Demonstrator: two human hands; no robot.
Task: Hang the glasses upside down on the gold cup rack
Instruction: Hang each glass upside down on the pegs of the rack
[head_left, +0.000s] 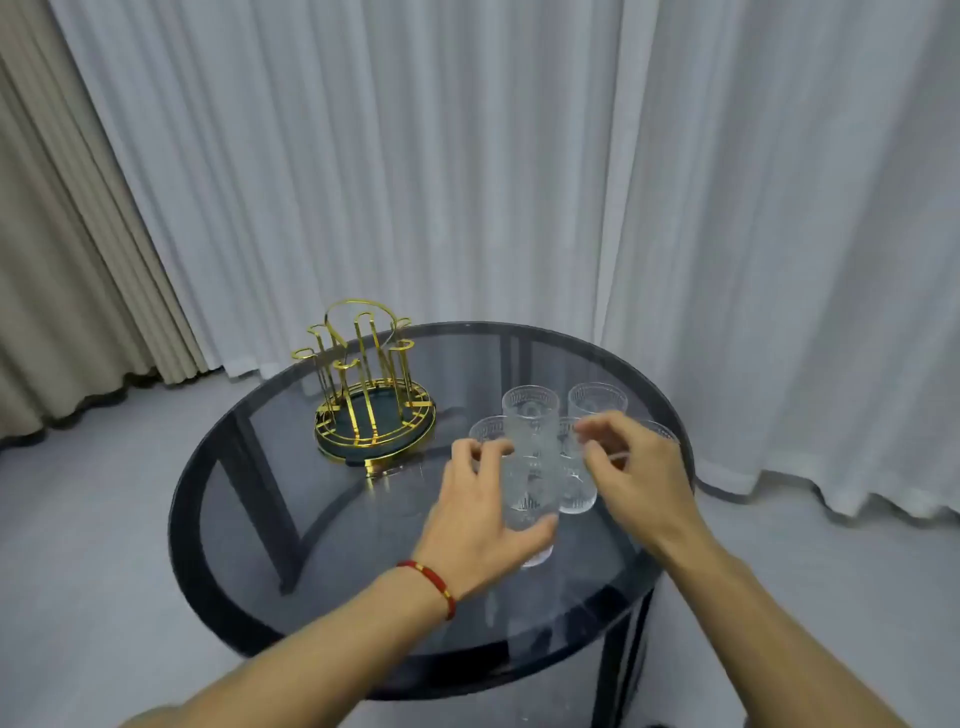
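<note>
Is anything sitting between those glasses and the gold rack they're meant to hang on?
Nothing visible does. The rack stands to the left of the glasses on the table, with only bare tabletop between them. The left hand is around the nearest glass; the right hand reaches among the others.

I'm seeing clear ribbed glass in the glasses (531, 415), shiny gold wire in the rack (370, 384), glossy smoked glass on the table (270, 519), matt cloth curtains (415, 156).

A round smoked-glass table (311, 519) stands on pale grey floor (78, 519) before white sheer curtains (415, 182) and beige drapes (62, 260)
</note>
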